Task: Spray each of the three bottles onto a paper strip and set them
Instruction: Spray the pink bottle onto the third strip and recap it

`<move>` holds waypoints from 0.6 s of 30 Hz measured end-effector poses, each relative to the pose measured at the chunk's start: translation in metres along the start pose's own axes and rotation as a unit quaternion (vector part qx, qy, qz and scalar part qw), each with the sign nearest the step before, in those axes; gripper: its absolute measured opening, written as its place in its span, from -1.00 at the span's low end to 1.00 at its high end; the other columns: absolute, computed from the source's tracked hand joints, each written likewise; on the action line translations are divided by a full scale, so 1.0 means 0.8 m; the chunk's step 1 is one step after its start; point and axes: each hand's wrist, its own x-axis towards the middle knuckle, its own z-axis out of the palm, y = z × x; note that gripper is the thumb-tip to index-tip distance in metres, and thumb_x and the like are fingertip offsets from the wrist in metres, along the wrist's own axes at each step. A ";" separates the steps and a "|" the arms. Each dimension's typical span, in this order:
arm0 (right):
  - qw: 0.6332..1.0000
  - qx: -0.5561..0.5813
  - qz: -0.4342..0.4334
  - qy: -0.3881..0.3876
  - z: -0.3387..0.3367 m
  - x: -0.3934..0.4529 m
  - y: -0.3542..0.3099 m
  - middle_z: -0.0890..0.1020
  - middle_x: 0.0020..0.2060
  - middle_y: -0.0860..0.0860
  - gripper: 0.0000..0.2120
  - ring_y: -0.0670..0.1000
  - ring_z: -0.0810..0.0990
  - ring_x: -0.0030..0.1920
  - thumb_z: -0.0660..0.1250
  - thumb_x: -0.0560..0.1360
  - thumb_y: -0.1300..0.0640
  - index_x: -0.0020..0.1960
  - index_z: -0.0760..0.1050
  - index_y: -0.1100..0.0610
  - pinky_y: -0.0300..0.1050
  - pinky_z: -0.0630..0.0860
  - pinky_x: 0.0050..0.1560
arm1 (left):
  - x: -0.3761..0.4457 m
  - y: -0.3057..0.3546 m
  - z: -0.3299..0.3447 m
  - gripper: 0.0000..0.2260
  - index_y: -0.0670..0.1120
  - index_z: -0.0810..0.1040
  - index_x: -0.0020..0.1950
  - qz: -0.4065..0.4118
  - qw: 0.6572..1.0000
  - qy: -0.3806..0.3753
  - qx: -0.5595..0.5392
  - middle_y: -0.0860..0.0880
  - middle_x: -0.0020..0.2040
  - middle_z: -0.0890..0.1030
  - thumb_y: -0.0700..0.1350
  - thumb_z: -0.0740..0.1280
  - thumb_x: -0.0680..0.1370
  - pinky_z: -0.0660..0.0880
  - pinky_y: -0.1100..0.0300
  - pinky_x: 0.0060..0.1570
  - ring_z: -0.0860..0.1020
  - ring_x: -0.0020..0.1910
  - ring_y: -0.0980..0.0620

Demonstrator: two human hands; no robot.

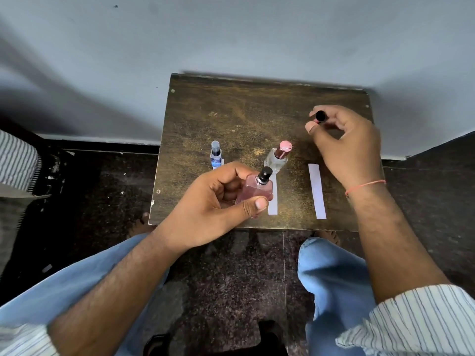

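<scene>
Small dark bench (231,104) against grey wall. Left grip (213,201) clasps pink bottle (253,191), nozzle bare, above bench's near edge; right grip (344,140) pinches black cap (320,116). Advice: aim nozzle at free strip (317,191), press once, recap, stand it behind strip like other bottles.

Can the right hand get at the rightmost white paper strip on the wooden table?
Probably not yet: the right hand pinches a black cap. The rightmost white paper strip lies uncovered just below it.

no text or label can be read
</scene>
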 end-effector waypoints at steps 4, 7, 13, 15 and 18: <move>0.993 -0.016 -0.048 -0.106 -0.029 -0.013 0.001 0.74 0.17 -0.11 -0.61 -0.14 0.71 0.15 0.48 0.63 0.12 0.45 0.63 -0.04 -0.34 0.56 0.23 | 0.003 -0.006 0.004 -0.82 -0.10 0.66 0.16 -0.023 0.999 0.002 0.024 -0.07 0.04 0.76 -0.22 0.52 0.58 0.68 -0.01 0.09 0.74 0.01 -0.11; 0.973 -0.027 -0.093 -0.208 -0.050 -0.034 0.002 0.73 0.17 -0.07 -0.51 -0.08 0.69 0.15 0.47 0.64 0.13 0.55 0.54 -0.05 -0.18 0.61 0.20 | 0.006 -0.007 0.009 -0.82 -0.10 0.68 0.14 -0.048 0.998 -0.004 0.046 0.10 -0.02 0.74 -0.18 0.54 0.56 0.66 0.04 0.06 0.68 -0.07 0.09; 0.957 0.008 -0.046 -0.285 -0.080 -0.049 -0.005 0.77 -0.04 -0.19 -0.69 -0.05 0.70 -0.06 0.61 0.48 0.09 0.13 0.57 -0.05 -0.18 0.60 -0.05 | 0.008 -0.017 0.013 -0.78 0.03 0.74 0.16 -0.065 0.992 -0.007 0.108 -0.05 0.07 0.78 -0.06 0.59 0.53 0.65 -0.30 0.19 0.74 0.06 -0.23; 0.951 0.042 -0.053 -0.302 -0.086 -0.049 -0.008 0.77 -0.07 -0.07 -0.76 0.03 0.69 -0.08 0.62 0.47 0.13 0.06 0.63 -0.05 -0.18 0.59 -0.08 | 0.009 -0.020 0.014 -0.79 0.05 0.75 0.16 -0.065 0.990 -0.006 0.122 -0.04 0.07 0.79 -0.04 0.60 0.53 0.63 -0.34 0.18 0.75 0.06 -0.19; 0.937 0.083 -0.055 -0.334 -0.090 -0.051 -0.011 0.77 -0.05 0.00 -0.77 0.08 0.71 -0.07 0.63 0.47 0.22 0.05 0.69 0.00 0.05 0.66 -0.02 | 0.012 -0.023 0.017 -0.79 0.01 0.76 0.16 -0.073 0.989 -0.002 0.130 -0.01 0.06 0.80 -0.10 0.60 0.53 0.65 -0.27 0.19 0.76 0.05 -0.14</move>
